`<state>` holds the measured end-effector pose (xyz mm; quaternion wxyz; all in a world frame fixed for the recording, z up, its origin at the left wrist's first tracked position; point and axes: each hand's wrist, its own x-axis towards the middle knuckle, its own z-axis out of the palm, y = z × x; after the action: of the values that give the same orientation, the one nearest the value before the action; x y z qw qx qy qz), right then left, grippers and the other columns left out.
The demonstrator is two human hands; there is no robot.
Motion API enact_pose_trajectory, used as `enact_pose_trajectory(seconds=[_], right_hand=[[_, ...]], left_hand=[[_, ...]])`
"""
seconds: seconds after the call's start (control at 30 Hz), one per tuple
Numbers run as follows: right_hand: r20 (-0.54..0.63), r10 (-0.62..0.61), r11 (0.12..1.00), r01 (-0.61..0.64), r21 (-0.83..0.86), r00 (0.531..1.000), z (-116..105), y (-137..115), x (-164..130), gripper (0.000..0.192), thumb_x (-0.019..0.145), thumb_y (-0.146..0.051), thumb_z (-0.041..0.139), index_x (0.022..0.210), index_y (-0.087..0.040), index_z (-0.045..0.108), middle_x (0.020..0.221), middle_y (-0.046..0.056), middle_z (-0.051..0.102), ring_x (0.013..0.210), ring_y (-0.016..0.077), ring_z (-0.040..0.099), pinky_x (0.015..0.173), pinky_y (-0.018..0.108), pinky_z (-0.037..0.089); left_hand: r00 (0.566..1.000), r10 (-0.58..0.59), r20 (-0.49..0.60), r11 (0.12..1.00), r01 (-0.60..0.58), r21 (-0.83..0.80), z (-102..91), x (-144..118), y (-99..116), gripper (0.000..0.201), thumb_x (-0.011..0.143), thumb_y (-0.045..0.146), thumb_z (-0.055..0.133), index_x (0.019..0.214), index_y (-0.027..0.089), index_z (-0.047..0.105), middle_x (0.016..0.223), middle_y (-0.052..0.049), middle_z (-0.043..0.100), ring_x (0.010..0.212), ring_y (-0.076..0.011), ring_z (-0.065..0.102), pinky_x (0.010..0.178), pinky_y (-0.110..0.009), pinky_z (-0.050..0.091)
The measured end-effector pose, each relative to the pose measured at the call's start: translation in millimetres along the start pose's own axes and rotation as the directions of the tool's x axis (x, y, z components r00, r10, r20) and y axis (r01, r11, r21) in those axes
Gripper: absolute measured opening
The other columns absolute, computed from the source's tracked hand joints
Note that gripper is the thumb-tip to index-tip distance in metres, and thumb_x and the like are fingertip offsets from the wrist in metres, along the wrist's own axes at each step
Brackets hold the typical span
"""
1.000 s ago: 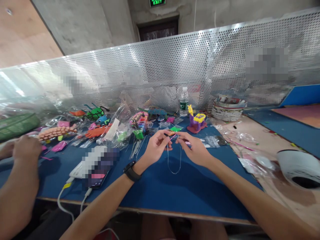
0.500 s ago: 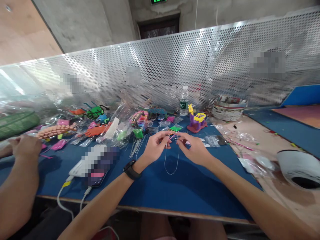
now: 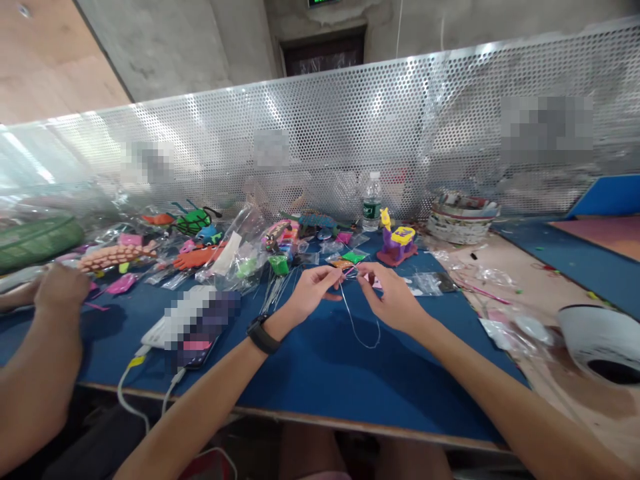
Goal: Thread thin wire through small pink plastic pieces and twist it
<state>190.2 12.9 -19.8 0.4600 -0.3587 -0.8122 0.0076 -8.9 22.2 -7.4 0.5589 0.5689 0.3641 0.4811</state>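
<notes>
**Both hands pinched on thin wire over blue mat**

Left hand (image 3: 311, 292) and right hand (image 3: 390, 298) meet fingertip to fingertip, each nipping the wire (image 3: 356, 327) at its top; loop hangs below them, above the blue mat (image 3: 310, 363); bead bags (image 3: 250, 257) behind; a co-worker's hand (image 3: 60, 290) far left; phone (image 3: 200, 330) near left wrist.

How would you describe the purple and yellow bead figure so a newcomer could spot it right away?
Start at the perforated metal screen behind the blue table mat and find the water bottle standing against it. Just right of the bottle, in front of it, stands the bead figure. Unlike the flat bagged pieces to its left, it stands upright, purple with yellow parts on a reddish base.
</notes>
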Motion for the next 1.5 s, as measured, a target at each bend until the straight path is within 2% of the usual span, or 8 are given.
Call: enact_pose_trajectory(seconds=[0.1, 0.17, 0.33, 0.43, 0.67, 0.93, 1.1, 1.5], right_hand=[[-0.139, -0.107, 0.985, 0.086, -0.149, 0.985, -2, -6, 1, 0.015, 0.095, -0.020, 0.054, 0.108, -0.020, 0.061, 0.104, 0.011, 0.065, 0.096, 0.0234, 0.061, 0.081, 0.038, 0.047], [-0.205, -0.204, 0.948, 0.140, -0.287, 0.957, -3, -10, 1, 0.009, 0.093, -0.019, 0.059, 0.099, -0.021, 0.065, 0.098, 0.008, 0.064, 0.092, 0.0219, 0.059, 0.083, 0.038, 0.043], [-0.193, -0.307, 0.857, 0.183, -0.482, 0.932, -1, -19, -2, 0.016, 0.091, -0.019, 0.067, 0.103, -0.028, 0.072, 0.085, 0.000, 0.065, 0.083, 0.0170, 0.056, 0.082, 0.038, 0.031], [-0.190, -0.275, 0.862, 0.155, -0.482, 0.942, 4, -20, -2, 0.020, 0.092, -0.021, 0.067, 0.109, -0.031, 0.073, 0.086, 0.000, 0.065, 0.083, 0.0161, 0.055, 0.082, 0.037, 0.028], [-0.200, -0.214, 0.887, 0.105, -0.449, 0.956, 9, -21, -3, 0.014, 0.095, -0.027, 0.064, 0.102, -0.029, 0.075, 0.082, 0.001, 0.063, 0.079, 0.0163, 0.052, 0.080, 0.036, 0.027], [-0.094, -0.264, 0.875, 0.197, -0.442, 0.960, 4, -16, -3, 0.034, 0.098, -0.018, 0.056, 0.124, -0.038, 0.066, 0.075, -0.001, 0.062, 0.075, 0.0162, 0.050, 0.077, 0.037, 0.025], [0.008, -0.328, 0.855, 0.300, -0.423, 0.945, 1, -15, -2, 0.032, 0.099, -0.013, 0.053, 0.116, -0.034, 0.070, 0.074, -0.002, 0.064, 0.075, 0.0155, 0.049, 0.075, 0.037, 0.023], [-0.116, -0.291, 0.857, 0.205, -0.473, 0.950, 1, -18, -1, 0.015, 0.096, -0.022, 0.059, 0.091, -0.026, 0.073, 0.078, 0.000, 0.067, 0.076, 0.0159, 0.054, 0.079, 0.038, 0.025]], left_hand=[[0.999, -0.041, 0.021, 0.992, 0.043, -0.117, 0.0, 1, -2, 0.039, 0.070, 0.050, 0.081, 0.081, 0.014, 0.073, 0.075, -0.001, 0.056, 0.071, -0.0107, 0.054, 0.061, -0.025, 0.058], [0.998, -0.066, 0.009, 0.982, 0.066, -0.180, 0.5, 1, -3, 0.038, 0.068, 0.047, 0.084, 0.082, 0.014, 0.074, 0.074, -0.001, 0.056, 0.069, -0.0096, 0.054, 0.063, -0.023, 0.056], [0.996, -0.090, -0.022, 0.962, 0.081, -0.261, 2.8, 1, -5, 0.034, 0.064, 0.042, 0.088, 0.082, 0.015, 0.075, 0.081, -0.003, 0.063, 0.071, -0.0089, 0.055, 0.061, -0.020, 0.049], [0.997, -0.080, -0.021, 0.958, 0.071, -0.278, 3.7, 1, -4, 0.034, 0.064, 0.042, 0.088, 0.081, 0.015, 0.075, 0.081, -0.003, 0.063, 0.072, -0.0090, 0.054, 0.061, -0.020, 0.046], [0.999, -0.035, 0.005, 0.969, 0.035, -0.246, 5.7, -1, -4, 0.034, 0.067, 0.045, 0.086, 0.080, 0.015, 0.074, 0.079, -0.001, 0.059, 0.069, -0.0074, 0.049, 0.058, -0.019, 0.040], [0.997, 0.006, 0.074, 0.968, 0.013, -0.252, 6.6, -2, -3, 0.032, 0.074, 0.044, 0.081, 0.076, 0.014, 0.070, 0.076, 0.000, 0.054, 0.065, -0.0065, 0.044, 0.058, -0.018, 0.037], [0.996, 0.015, 0.083, 0.956, 0.010, -0.292, 5.7, -3, 0, 0.034, 0.075, 0.043, 0.080, 0.074, 0.014, 0.064, 0.074, 0.002, 0.050, 0.061, -0.0056, 0.040, 0.058, -0.019, 0.036], [0.987, 0.064, 0.150, 0.959, -0.019, -0.282, 6.7, -4, 3, 0.030, 0.081, 0.043, 0.075, 0.079, 0.015, 0.064, 0.073, 0.001, 0.052, 0.067, -0.0089, 0.047, 0.065, -0.022, 0.042]])
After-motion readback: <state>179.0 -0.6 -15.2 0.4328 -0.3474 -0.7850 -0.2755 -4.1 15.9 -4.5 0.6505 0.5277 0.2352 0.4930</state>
